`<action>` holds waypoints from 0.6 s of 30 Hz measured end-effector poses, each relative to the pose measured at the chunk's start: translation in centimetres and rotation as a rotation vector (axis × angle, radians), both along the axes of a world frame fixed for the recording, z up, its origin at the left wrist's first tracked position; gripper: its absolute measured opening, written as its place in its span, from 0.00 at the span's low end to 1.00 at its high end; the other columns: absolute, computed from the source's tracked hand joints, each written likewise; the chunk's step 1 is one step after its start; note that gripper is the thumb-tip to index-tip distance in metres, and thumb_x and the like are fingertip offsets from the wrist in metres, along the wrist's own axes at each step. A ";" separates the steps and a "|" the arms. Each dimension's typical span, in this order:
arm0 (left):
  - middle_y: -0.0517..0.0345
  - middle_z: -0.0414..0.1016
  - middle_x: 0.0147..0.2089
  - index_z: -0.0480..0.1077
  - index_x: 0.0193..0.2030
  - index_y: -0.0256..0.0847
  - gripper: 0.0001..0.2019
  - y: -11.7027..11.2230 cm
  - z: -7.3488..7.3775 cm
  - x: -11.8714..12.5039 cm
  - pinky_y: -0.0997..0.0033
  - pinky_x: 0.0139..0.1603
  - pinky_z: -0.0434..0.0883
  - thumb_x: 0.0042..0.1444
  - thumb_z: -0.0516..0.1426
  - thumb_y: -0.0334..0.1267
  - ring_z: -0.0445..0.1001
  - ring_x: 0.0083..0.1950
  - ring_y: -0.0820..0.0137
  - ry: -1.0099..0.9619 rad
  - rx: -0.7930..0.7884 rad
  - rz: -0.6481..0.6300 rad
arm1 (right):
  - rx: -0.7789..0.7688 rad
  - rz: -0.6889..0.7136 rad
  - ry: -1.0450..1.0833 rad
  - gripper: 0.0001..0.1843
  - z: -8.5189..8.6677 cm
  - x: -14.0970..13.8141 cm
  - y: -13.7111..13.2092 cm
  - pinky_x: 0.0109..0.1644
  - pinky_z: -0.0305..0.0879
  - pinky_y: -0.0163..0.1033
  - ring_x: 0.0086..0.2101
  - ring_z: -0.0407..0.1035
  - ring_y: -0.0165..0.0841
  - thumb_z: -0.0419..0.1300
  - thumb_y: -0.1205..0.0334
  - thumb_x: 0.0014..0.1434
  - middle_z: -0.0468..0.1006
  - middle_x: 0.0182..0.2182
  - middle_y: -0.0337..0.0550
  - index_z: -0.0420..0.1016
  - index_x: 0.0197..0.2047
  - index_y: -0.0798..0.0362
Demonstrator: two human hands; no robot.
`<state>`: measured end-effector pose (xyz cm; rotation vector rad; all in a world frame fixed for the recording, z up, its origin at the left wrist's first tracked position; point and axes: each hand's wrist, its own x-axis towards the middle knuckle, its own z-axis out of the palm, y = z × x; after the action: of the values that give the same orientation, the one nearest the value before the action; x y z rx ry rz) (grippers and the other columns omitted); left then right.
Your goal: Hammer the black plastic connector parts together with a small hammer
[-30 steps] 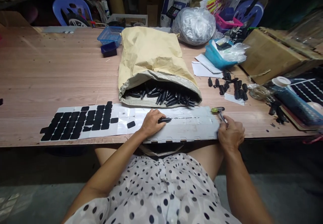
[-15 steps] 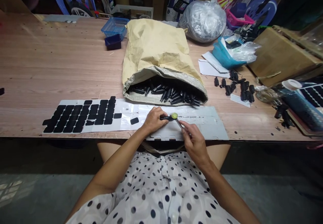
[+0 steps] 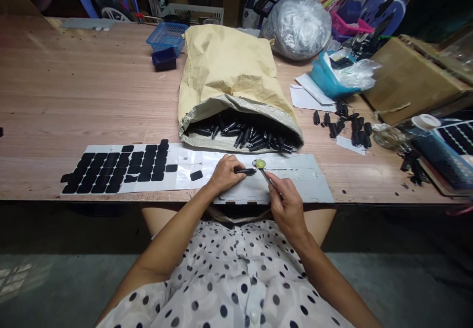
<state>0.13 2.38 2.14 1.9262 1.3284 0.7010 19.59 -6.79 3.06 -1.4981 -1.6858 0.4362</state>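
My left hand (image 3: 224,174) is closed on one end of a slim black pen-shaped piece (image 3: 247,171). That piece lies on a grey board (image 3: 310,180) at the table's front edge, its tip pointing right. In my right hand (image 3: 288,201) is a small hammer (image 3: 260,164) with a round yellow-green face, gripped by its thin metal handle. The hammer head sits just above and beyond the black tip, apart from it. A white sheet with rows of black rounded patches (image 3: 99,173) lies left of my left hand, and one loose patch (image 3: 196,175) is nearer.
Behind the board, a yellow sack (image 3: 229,57) lies with its mouth toward me, full of similar black pieces. Short black parts (image 3: 357,136) are scattered at right, near a cardboard box (image 3: 414,82) and a turquoise basket (image 3: 328,79). A blue basket (image 3: 168,35) stands behind left.
The hammer head has lifted off the black piece's tip and moved slightly away and right, with my right hand following a little. My left hand keeps its hold.
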 end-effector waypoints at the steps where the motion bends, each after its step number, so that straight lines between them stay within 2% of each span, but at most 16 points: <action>1: 0.58 0.75 0.35 0.82 0.35 0.43 0.06 0.0 0.0 0.0 0.58 0.51 0.72 0.51 0.66 0.30 0.72 0.47 0.61 0.004 0.003 0.000 | -0.008 0.001 -0.004 0.20 -0.1 0.0 -0.1 0.45 0.72 0.41 0.37 0.72 0.34 0.52 0.60 0.71 0.76 0.36 0.43 0.80 0.59 0.45; 4: 0.58 0.75 0.35 0.81 0.35 0.43 0.05 0.0 -0.1 -0.1 0.57 0.52 0.72 0.51 0.66 0.30 0.72 0.47 0.61 0.013 0.003 0.003 | -0.022 0.019 -0.010 0.19 -0.5 0.1 -0.1 0.45 0.72 0.42 0.39 0.73 0.35 0.52 0.59 0.70 0.77 0.36 0.43 0.81 0.57 0.45; 6: 0.58 0.75 0.36 0.81 0.35 0.42 0.05 -0.1 -0.1 -0.1 0.57 0.52 0.72 0.51 0.66 0.30 0.72 0.47 0.61 0.016 -0.006 0.008 | 0.002 -0.025 -0.022 0.19 -0.5 0.6 0.0 0.46 0.72 0.43 0.39 0.72 0.36 0.52 0.57 0.70 0.77 0.37 0.44 0.81 0.57 0.45; 9: 0.57 0.76 0.37 0.80 0.36 0.42 0.05 -0.3 -0.1 -0.2 0.57 0.52 0.72 0.52 0.66 0.30 0.71 0.47 0.60 0.022 -0.004 0.010 | 0.059 -0.202 -0.098 0.20 -0.5 3.0 0.8 0.47 0.70 0.45 0.38 0.71 0.38 0.52 0.55 0.69 0.78 0.39 0.46 0.80 0.56 0.48; 12: 0.57 0.75 0.38 0.78 0.36 0.42 0.04 -0.5 -0.2 -0.1 0.57 0.51 0.72 0.53 0.66 0.32 0.70 0.46 0.60 0.044 0.035 0.014 | 0.058 -0.440 -0.254 0.21 -0.7 7.0 2.1 0.45 0.67 0.45 0.37 0.69 0.39 0.52 0.57 0.67 0.76 0.38 0.47 0.81 0.55 0.50; 15: 0.56 0.75 0.39 0.76 0.36 0.43 0.04 -0.3 -0.3 0.0 0.56 0.51 0.72 0.55 0.66 0.35 0.70 0.45 0.60 0.085 0.072 0.013 | 0.014 -0.646 -0.389 0.20 -1.7 10.8 3.4 0.40 0.61 0.43 0.36 0.65 0.40 0.53 0.62 0.63 0.72 0.35 0.47 0.82 0.52 0.51; 18: 0.55 0.76 0.40 0.75 0.39 0.42 0.03 -1.0 -0.2 -0.2 0.57 0.51 0.71 0.61 0.62 0.38 0.70 0.46 0.61 0.087 0.119 -0.021 | -0.022 -0.766 -0.444 0.20 -2.8 12.8 4.3 0.36 0.52 0.43 0.33 0.61 0.39 0.54 0.64 0.59 0.69 0.31 0.46 0.84 0.48 0.50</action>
<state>-0.06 1.43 1.98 2.0840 1.3439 0.7069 32.34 -2.47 0.23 -2.2135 -1.2589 -0.3109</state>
